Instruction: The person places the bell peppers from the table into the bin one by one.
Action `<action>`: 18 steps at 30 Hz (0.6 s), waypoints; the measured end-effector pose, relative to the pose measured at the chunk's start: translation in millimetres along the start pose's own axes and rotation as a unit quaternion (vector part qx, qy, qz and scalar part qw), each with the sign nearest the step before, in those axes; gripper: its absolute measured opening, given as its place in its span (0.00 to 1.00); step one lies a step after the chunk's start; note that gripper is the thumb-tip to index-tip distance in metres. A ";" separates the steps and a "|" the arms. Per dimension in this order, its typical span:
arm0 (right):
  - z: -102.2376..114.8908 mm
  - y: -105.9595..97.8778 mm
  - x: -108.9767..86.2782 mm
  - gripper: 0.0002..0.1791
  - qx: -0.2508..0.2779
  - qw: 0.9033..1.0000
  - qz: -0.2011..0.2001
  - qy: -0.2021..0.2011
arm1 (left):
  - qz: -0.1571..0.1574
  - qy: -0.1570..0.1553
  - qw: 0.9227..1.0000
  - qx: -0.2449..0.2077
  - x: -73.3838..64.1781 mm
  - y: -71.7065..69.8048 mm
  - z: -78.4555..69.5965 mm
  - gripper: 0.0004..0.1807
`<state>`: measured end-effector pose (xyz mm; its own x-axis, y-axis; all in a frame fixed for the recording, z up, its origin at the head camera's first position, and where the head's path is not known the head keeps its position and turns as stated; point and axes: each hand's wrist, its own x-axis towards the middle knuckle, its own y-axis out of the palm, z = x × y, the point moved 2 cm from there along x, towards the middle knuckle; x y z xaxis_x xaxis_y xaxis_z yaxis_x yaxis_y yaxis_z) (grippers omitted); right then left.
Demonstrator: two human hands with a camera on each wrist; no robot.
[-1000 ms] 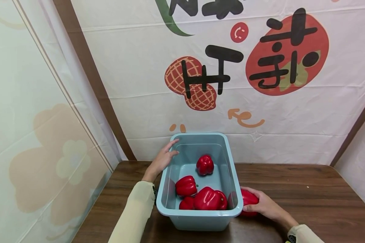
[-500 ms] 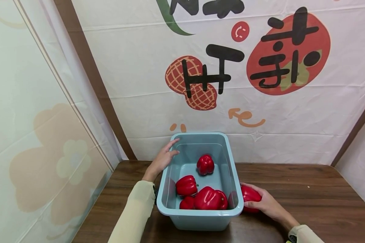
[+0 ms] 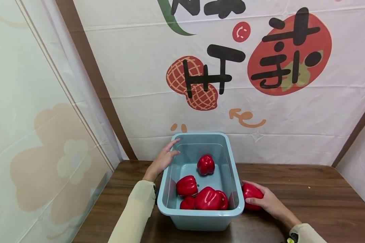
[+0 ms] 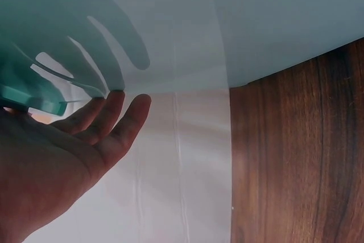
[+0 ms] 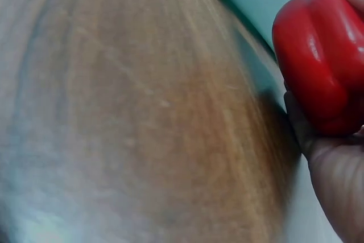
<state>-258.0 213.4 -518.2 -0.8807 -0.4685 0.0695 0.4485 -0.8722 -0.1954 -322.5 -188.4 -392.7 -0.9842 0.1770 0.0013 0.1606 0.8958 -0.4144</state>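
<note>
A light blue plastic tub stands on the table with several red bell peppers inside, one large bell pepper lying at its near end. My left hand rests at the tub's left rim, thumb and index finger over the edge. In the left wrist view, other fingers reach fairly straight up against the tub's outer wall. Outside the tub's right wall, my right hand grips another red bell pepper between thumb and fingers. The right wrist view shows that pepper close beside the tub wall.
The dark wooden table extends to both sides of the tub. Behind it hangs a white printed cloth, close to the tub's far end. A pale curtain-like sheet borders the left side.
The bell pepper in my right hand has shifted slightly up and to the right alongside the tub's outer wall. My left hand and the peppers in the tub stay where they were.
</note>
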 end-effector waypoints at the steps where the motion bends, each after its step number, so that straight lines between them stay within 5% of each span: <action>1: 0.0 -0.4 0.5 0.36 -0.001 1.000 0.000 0.000 | 0.000 0.000 1.000 0.000 0.2 -0.1 0.1 0.30; 13: 5.6 -2.1 8.3 0.37 -0.006 0.999 -0.010 0.038 | 0.001 -0.002 1.000 0.001 0.6 -0.1 0.8 0.31; 18: 9.4 -3.0 11.0 0.38 -0.022 0.999 -0.013 0.019 | 0.000 -0.003 1.000 -0.004 -0.1 1.0 0.8 0.31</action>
<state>-267.6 209.5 -507.7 -0.8975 -0.4393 0.0384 0.4189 -0.8766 -0.2368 -322.3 -187.9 -393.8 -0.9845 0.1755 -0.0041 0.1619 0.8988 -0.4074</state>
